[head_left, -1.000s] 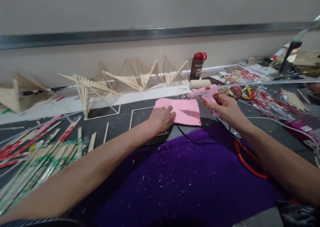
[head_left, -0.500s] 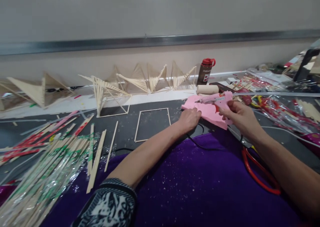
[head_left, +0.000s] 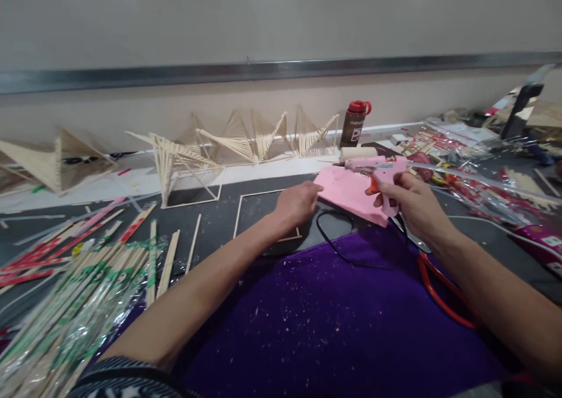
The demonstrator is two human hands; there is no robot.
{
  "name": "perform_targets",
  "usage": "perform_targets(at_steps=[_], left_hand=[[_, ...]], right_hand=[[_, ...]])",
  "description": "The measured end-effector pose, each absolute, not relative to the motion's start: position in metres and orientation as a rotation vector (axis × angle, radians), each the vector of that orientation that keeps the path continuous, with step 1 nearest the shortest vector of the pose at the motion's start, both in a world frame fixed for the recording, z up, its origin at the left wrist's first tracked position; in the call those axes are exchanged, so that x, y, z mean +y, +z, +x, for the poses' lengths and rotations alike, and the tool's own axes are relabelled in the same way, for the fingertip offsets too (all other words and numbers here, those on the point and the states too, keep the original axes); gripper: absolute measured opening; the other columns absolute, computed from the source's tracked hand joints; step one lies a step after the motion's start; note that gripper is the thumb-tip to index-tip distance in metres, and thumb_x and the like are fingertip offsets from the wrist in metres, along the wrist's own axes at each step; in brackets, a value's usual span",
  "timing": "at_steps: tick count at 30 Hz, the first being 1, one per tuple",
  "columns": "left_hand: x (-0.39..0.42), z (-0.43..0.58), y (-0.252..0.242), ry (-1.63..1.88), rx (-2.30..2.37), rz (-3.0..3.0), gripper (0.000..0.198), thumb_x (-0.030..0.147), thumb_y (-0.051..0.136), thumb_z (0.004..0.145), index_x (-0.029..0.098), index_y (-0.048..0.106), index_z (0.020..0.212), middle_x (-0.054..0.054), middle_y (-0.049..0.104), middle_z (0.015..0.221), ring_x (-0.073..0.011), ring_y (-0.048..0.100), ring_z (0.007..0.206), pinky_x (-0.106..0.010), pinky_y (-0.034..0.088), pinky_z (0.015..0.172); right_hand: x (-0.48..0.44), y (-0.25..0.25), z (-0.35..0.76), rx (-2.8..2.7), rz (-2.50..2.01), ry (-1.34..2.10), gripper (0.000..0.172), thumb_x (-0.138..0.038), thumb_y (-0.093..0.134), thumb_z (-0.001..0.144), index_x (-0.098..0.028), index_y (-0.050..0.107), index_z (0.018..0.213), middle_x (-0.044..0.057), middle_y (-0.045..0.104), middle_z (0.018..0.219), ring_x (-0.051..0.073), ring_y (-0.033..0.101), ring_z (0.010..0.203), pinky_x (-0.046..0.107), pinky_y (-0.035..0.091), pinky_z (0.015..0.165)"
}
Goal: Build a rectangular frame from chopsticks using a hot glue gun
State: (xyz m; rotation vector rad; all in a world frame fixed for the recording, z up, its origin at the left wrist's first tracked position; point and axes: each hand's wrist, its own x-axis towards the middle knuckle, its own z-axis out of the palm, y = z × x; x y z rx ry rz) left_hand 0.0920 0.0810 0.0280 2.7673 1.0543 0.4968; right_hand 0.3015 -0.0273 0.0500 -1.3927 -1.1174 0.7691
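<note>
My right hand [head_left: 415,202] grips a pink hot glue gun [head_left: 389,168], with a finger at its orange trigger. The nozzle points left, and a clear glue stick [head_left: 443,171] runs out of its back. Under the gun lies a pink foam-like pad [head_left: 351,190]. My left hand [head_left: 298,203] has its fingers curled together at the pad's left edge; what they hold, if anything, is hidden. Beneath that hand and forearm, a square frame of thin wooden sticks [head_left: 237,215] lies on the grey table, partly covered.
Several stick models [head_left: 169,170] stand along the wall. A bottle with a red lid [head_left: 353,126] stands behind the pad. Bagged sticks [head_left: 105,287] lie at left, loose sticks [head_left: 169,260] beside them. A black cord [head_left: 333,246] loops near red-handled scissors [head_left: 443,298]. Purple cloth [head_left: 285,328] covers the front.
My left hand has moved left off the pad's top, over the stick frame. The glue gun has shifted slightly with my right hand, and the camera view has moved a little.
</note>
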Motion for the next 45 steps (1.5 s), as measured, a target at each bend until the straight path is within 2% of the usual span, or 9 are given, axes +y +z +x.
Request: perform_targets(at_steps=[4, 9, 17, 25, 30, 33, 38, 42, 45], left_hand=[[0.092, 0.082, 0.047, 0.779, 1.029, 2.268, 0.029, 0.022, 0.052, 0.077, 0.018, 0.064, 0.104, -0.006, 0.066, 0.1, -0.0172, 0.059, 0.088, -0.029, 0.044, 0.077], [0.093, 0.082, 0.061, 0.793, 0.927, 1.78, 0.035, 0.032, 0.058, 0.073, 0.017, 0.063, 0.105, -0.006, 0.064, 0.102, -0.015, 0.057, 0.085, -0.024, 0.044, 0.061], [0.094, 0.081, 0.058, 0.63, 0.814, 1.484, 0.036, 0.041, 0.068, 0.066, 0.015, 0.066, 0.092, -0.009, 0.066, 0.092, -0.0125, 0.058, 0.074, -0.021, 0.038, 0.055], [0.097, 0.09, 0.053, 0.548, 0.9, 1.605, 0.017, 0.031, 0.068, 0.065, 0.014, 0.064, 0.066, -0.003, 0.063, 0.065, -0.0093, 0.053, 0.058, -0.022, 0.036, 0.051], [0.115, 0.088, 0.041, 0.634, 1.038, 1.664, 0.013, 0.028, 0.066, 0.067, 0.015, 0.065, 0.068, -0.003, 0.062, 0.062, -0.0098, 0.054, 0.056, -0.022, 0.036, 0.05], [0.126, 0.089, 0.038, 0.673, 1.102, 1.62, 0.012, 0.025, 0.066, 0.068, 0.014, 0.066, 0.071, -0.004, 0.062, 0.064, -0.0091, 0.053, 0.054, -0.022, 0.036, 0.049], [0.124, 0.107, 0.049, 0.619, 0.934, 1.474, 0.015, 0.019, 0.065, 0.069, 0.013, 0.065, 0.083, -0.006, 0.064, 0.074, -0.0094, 0.057, 0.061, -0.022, 0.041, 0.053], [0.117, 0.12, 0.057, 0.548, 0.833, 1.479, 0.018, 0.017, 0.067, 0.067, 0.013, 0.065, 0.083, -0.005, 0.064, 0.073, -0.0098, 0.057, 0.063, -0.023, 0.043, 0.056], [0.115, 0.122, 0.056, 0.501, 0.79, 1.508, 0.016, 0.022, 0.066, 0.069, 0.013, 0.066, 0.081, -0.005, 0.064, 0.073, -0.0097, 0.057, 0.063, -0.022, 0.042, 0.055]], right_hand=[[-0.026, 0.05, 0.293, -1.167, -1.385, 0.794, 0.022, -0.034, 0.062, 0.074, -0.017, 0.055, 0.085, -0.001, 0.06, 0.064, 0.01, 0.051, 0.052, 0.023, 0.031, 0.046], [-0.029, 0.049, 0.285, -1.244, -1.396, 0.786, 0.022, -0.036, 0.061, 0.075, -0.017, 0.056, 0.086, 0.0, 0.06, 0.063, 0.011, 0.052, 0.056, 0.023, 0.031, 0.048], [-0.036, 0.052, 0.285, -1.236, -1.397, 0.803, 0.024, -0.037, 0.061, 0.074, -0.017, 0.056, 0.086, 0.0, 0.06, 0.064, 0.011, 0.05, 0.053, 0.023, 0.031, 0.046], [-0.037, 0.047, 0.297, -1.201, -1.407, 0.783, 0.023, -0.037, 0.062, 0.073, -0.018, 0.055, 0.085, 0.0, 0.06, 0.062, 0.011, 0.051, 0.052, 0.023, 0.031, 0.045], [-0.036, 0.044, 0.316, -1.111, -1.393, 0.705, 0.024, -0.035, 0.064, 0.072, -0.018, 0.052, 0.084, 0.001, 0.063, 0.071, 0.012, 0.054, 0.056, 0.024, 0.036, 0.05], [-0.038, 0.042, 0.324, -1.101, -1.406, 0.67, 0.023, -0.035, 0.064, 0.072, -0.018, 0.052, 0.081, 0.001, 0.062, 0.069, 0.012, 0.053, 0.055, 0.024, 0.036, 0.05], [-0.042, 0.039, 0.32, -1.153, -1.429, 0.747, 0.025, -0.038, 0.062, 0.072, -0.018, 0.055, 0.085, -0.001, 0.059, 0.065, 0.012, 0.051, 0.055, 0.024, 0.035, 0.049], [-0.042, 0.035, 0.314, -1.171, -1.45, 0.789, 0.027, -0.04, 0.062, 0.072, -0.018, 0.056, 0.086, -0.001, 0.058, 0.063, 0.012, 0.051, 0.055, 0.024, 0.035, 0.05], [-0.041, 0.033, 0.313, -1.185, -1.47, 0.81, 0.028, -0.041, 0.062, 0.072, -0.018, 0.055, 0.086, -0.002, 0.058, 0.06, 0.012, 0.049, 0.053, 0.024, 0.033, 0.048]])
